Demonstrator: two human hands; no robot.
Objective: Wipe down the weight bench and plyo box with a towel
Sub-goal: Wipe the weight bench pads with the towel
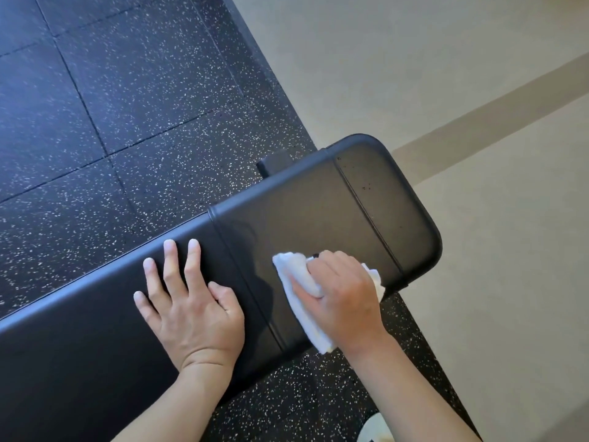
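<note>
Left hand [188, 301]: lower centre, fingers spread flat on the black weight bench [318, 205], grip released.
Right hand [341, 295]: grip clenched round a bunched white towel [296, 275], pressing it on the seat pad.
Plyo box: not visible.
Risk: towel overhangs the bench's near edge; it may slip off, and dark specks [366, 186] by the far seam could be missed.

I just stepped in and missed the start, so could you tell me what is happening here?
A person is wiping a black weight bench with a white towel. The right hand holds the bunched towel against the pad near the bench's end, while the left hand rests flat on the pad beside it, fingers spread. The bench stands on speckled rubber flooring. No plyo box is in view.
</note>
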